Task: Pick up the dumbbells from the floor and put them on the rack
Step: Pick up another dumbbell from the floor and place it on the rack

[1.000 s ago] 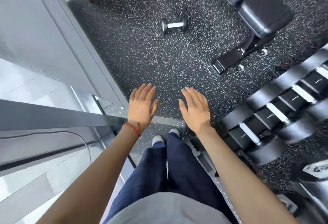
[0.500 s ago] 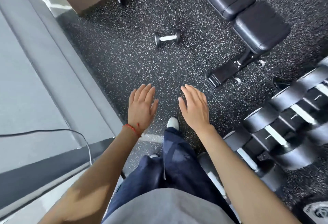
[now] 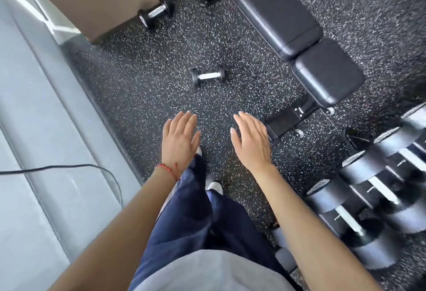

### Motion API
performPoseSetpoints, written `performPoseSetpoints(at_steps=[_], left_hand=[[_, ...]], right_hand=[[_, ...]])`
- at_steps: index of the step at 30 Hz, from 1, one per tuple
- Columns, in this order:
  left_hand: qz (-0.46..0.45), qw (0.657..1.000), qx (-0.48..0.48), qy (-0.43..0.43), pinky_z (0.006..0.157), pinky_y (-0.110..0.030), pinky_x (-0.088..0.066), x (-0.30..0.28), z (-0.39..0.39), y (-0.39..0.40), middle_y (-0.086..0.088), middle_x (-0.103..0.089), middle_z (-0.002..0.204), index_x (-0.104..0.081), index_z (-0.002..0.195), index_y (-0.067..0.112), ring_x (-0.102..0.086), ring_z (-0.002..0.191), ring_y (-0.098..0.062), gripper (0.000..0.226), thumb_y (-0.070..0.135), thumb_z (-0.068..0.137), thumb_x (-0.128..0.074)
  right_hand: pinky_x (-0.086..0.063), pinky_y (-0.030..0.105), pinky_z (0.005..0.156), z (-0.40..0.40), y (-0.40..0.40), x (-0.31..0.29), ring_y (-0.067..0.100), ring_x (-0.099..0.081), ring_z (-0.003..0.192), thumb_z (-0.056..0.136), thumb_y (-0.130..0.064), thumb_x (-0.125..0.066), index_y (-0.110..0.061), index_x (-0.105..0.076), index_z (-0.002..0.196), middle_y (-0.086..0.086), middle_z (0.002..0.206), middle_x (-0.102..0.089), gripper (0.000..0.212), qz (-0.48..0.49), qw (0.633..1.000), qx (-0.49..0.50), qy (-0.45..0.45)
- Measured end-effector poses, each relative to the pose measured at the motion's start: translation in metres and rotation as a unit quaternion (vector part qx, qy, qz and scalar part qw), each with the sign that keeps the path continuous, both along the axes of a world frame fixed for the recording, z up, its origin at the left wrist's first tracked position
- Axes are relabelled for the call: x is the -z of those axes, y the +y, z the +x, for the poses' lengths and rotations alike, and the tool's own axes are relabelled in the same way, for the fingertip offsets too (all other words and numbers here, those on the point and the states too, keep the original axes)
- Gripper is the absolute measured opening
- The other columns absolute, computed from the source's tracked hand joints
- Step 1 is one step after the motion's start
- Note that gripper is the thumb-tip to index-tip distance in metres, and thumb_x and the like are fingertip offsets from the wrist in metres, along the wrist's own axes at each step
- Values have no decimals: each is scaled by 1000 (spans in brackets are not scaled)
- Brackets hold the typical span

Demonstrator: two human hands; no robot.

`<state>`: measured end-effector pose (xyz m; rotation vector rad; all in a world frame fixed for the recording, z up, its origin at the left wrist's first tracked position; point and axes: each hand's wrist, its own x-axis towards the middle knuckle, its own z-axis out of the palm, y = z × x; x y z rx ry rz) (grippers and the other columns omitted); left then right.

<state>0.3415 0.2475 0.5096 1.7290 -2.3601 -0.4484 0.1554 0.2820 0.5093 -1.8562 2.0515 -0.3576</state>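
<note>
Two dumbbells, one near (image 3: 208, 76) and one far (image 3: 155, 13), lay unlifted while my left hand (image 3: 179, 141) and right hand (image 3: 251, 143) hovered flat, empty, apart, rack (image 3: 368, 198) beside me.

Both forearms are bare, with no sleeves reaching into view. The left hand (image 3: 180, 140) has a thin red string bracelet (image 3: 167, 170) tied round its wrist, with a short loose end trailing from the knot. The right hand (image 3: 251, 142) wears nothing, and its wrist is bare too. The fingernails on both hands are short and unpainted. The person wears loose dark navy-blue trousers (image 3: 198, 217), a light grey top (image 3: 207, 272) and white shoes (image 3: 215, 187) with pale toes.
</note>
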Motion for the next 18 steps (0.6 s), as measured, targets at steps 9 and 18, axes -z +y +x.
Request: performPoseSetpoints(at_steps=[9,18], left_hand=[[31,999,18,5,113,-44,-17,7,-12,-131,-11,-45,142,-42,136,9,-34,136,-28,47,31,95,-44],[57,998,36,-5,114,-43,-17,11,-15,-229,-12,-44,143,-40,136,8,-33,136,-28,48,33,95,-42]], right_hand=[[-28,42,109,-3,-124,-4,28,-44,127,95,-24,-42,-4,-48,129,15,135,-51,40,-17,1000,9,6],[-29,42,107,1,-216,5,27,-45,127,95,-26,-42,-5,-48,129,14,135,-52,40,-9,999,45,-13]])
